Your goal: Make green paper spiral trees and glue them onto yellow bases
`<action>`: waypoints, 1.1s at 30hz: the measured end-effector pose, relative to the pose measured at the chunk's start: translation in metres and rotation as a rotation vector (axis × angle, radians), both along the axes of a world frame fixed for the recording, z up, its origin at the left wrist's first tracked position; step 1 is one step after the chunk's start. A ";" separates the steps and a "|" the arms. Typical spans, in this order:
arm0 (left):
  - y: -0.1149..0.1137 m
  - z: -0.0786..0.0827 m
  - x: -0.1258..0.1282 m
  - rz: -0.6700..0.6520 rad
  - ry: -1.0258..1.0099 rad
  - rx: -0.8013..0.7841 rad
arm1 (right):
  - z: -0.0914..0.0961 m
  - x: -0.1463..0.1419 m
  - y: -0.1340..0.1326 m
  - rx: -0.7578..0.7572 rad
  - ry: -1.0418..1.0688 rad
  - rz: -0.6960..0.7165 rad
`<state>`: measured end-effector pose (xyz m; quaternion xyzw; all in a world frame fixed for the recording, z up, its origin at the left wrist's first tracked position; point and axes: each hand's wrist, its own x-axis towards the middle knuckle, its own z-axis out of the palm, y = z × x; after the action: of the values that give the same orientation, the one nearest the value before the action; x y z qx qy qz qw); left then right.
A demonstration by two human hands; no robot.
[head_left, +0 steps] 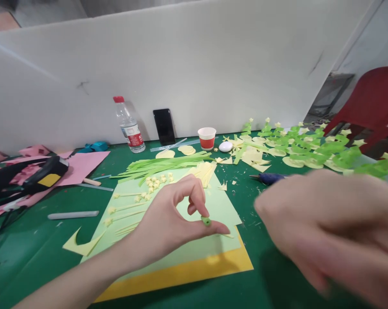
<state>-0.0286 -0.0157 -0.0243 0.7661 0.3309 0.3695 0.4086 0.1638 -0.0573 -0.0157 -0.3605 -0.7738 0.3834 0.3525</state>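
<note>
My left hand pinches a small green paper roll between forefinger and thumb, its hollow end facing me. It is held above pale green paper sheets. Motion blurs my right hand at the right, and its fingers are too smeared to read. Just beyond that hand lies a blue tool with a dark pointed tip, partly covered by it. On the sheets are yellow paper stars, some on thin strips. Green paper strips lie behind them.
Finished green-and-yellow paper pieces crowd the right back. A water bottle, a phone and a paper cup stand along the white partition. At left are pink paper and a tape measure.
</note>
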 end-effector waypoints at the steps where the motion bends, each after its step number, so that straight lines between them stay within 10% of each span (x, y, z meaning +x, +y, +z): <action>1: 0.000 0.000 0.000 0.003 0.000 0.001 | 0.007 -0.003 0.008 -0.024 0.029 -0.013; 7: -0.002 0.000 0.005 -0.011 0.029 0.052 | 0.000 -0.018 0.033 -0.374 -0.015 0.086; 26: -0.034 -0.054 -0.016 -0.014 0.187 0.448 | -0.079 -0.041 0.007 -0.861 0.302 0.115; 33: -0.037 -0.060 -0.015 -0.011 0.146 0.479 | -0.082 -0.043 0.005 -0.892 0.338 0.138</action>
<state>-0.0438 -0.0525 -0.0840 0.8676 0.2581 0.3789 0.1926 0.1209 -0.0525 -0.0980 -0.3569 -0.4880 0.7536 0.2580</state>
